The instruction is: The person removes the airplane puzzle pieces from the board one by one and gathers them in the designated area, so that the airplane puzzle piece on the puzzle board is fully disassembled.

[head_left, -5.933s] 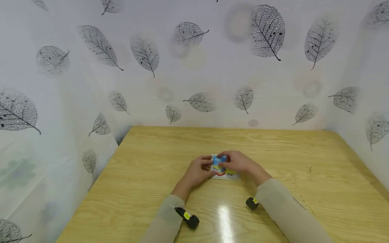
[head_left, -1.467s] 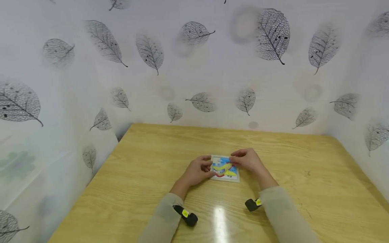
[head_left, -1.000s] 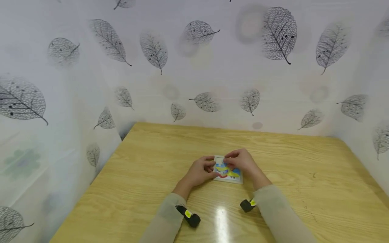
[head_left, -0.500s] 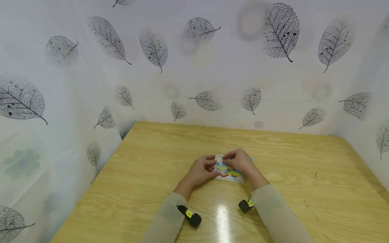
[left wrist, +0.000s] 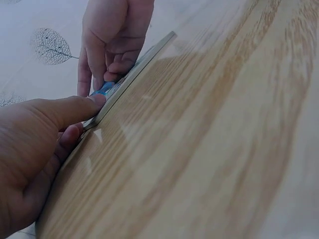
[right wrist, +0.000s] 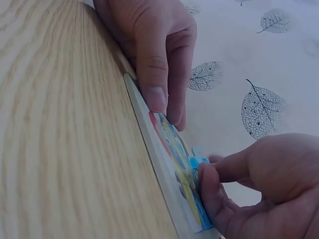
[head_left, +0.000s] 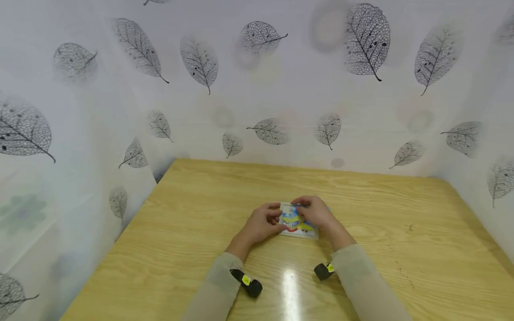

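Note:
A small framed jigsaw puzzle (head_left: 307, 234) showing a yellow and red airplane on blue lies on the table. A pale gap shows in its upper left part. My left hand (head_left: 259, 227) grips the puzzle's left side, the thumb (right wrist: 156, 97) on its face. Over the upper middle, my right hand (head_left: 317, 213) pinches a blue puzzle piece (right wrist: 197, 160) between thumb and fingertips, just at the puzzle's surface. Whether the piece sits in the gap cannot be seen. The right hand covers the puzzle's upper right part.
The wood-grain table (head_left: 192, 200) extends around both arms. A curtain (head_left: 257, 89) printed with leaves hangs behind it and along the sides. Black wrist cameras (head_left: 253, 287) are strapped at both sleeves.
Blue filled the upper left earlier; a pale gap shows there now. My right hand moved from the right corner leftward to the upper middle. My left hand keeps its grip on the puzzle.

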`<state>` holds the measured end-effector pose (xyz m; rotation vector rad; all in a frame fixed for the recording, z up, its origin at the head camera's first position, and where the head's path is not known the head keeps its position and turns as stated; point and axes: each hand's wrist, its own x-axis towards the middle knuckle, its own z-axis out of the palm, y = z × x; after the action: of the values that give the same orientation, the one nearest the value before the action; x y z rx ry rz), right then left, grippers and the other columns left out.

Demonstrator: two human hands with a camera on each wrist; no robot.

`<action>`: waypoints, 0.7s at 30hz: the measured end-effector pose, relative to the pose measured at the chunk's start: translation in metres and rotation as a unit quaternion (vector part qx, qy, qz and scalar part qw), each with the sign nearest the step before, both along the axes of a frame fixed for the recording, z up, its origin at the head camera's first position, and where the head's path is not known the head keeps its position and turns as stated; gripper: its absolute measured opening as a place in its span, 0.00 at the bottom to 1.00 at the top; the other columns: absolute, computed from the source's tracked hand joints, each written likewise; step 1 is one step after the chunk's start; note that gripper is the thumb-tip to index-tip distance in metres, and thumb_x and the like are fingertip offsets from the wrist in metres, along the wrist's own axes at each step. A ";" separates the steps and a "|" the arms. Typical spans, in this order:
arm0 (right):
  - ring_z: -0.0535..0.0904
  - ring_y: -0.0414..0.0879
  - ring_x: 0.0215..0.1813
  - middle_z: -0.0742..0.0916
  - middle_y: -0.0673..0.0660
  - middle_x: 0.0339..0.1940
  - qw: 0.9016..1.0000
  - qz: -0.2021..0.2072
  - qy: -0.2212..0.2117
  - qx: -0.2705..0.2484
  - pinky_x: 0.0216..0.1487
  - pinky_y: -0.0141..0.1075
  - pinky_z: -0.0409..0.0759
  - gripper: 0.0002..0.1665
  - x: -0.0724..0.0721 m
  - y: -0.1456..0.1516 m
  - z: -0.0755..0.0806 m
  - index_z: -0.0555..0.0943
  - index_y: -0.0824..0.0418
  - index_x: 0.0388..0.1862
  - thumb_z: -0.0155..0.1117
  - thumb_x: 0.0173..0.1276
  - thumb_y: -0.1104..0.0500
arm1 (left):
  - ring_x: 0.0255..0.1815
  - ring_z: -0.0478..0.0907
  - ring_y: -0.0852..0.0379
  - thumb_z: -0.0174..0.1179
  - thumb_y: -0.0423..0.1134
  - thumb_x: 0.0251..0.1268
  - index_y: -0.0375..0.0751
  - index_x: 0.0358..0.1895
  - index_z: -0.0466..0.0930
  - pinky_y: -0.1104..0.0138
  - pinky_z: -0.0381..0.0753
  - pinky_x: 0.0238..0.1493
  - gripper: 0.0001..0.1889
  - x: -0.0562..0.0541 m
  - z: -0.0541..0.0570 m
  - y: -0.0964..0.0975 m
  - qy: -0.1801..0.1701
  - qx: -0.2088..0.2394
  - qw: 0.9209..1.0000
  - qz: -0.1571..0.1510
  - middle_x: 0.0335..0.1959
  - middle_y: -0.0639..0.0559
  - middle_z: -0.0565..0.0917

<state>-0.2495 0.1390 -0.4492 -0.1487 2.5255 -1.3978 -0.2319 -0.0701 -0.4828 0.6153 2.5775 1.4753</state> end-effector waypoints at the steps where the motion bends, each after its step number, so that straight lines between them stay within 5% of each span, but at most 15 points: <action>1: 0.78 0.45 0.33 0.84 0.65 0.45 1.000 -0.006 -0.009 -0.018 0.35 0.33 0.80 0.17 0.000 0.001 0.000 0.78 0.68 0.61 0.54 0.76 0.66 | 0.38 0.78 0.63 0.74 0.41 0.57 0.32 0.62 0.78 0.74 0.80 0.41 0.31 0.000 0.000 0.000 0.000 -0.002 1.000 0.001 0.55 0.44 0.81; 10: 0.83 0.39 0.32 0.86 0.64 0.43 0.989 -0.057 -0.050 -0.124 0.34 0.29 0.82 0.18 0.002 0.011 -0.004 0.77 0.75 0.60 0.54 0.76 0.68 | 0.39 0.79 0.61 0.74 0.41 0.57 0.32 0.65 0.76 0.73 0.80 0.41 0.33 0.000 0.003 0.002 -0.009 0.007 1.000 -0.001 0.54 0.45 0.82; 21: 0.84 0.41 0.33 0.86 0.65 0.43 0.992 -0.030 -0.029 -0.119 0.35 0.33 0.84 0.15 0.004 0.014 -0.004 0.80 0.73 0.56 0.55 0.76 0.67 | 0.38 0.77 0.62 0.74 0.40 0.57 0.32 0.59 0.81 0.74 0.79 0.40 0.27 0.002 0.003 0.001 -0.004 -0.003 1.000 0.002 0.65 0.44 0.77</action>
<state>-0.2456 0.1529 -0.4532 -0.0750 2.3288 -1.6983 -0.2294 -0.0695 -0.4803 0.6027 2.5775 1.4662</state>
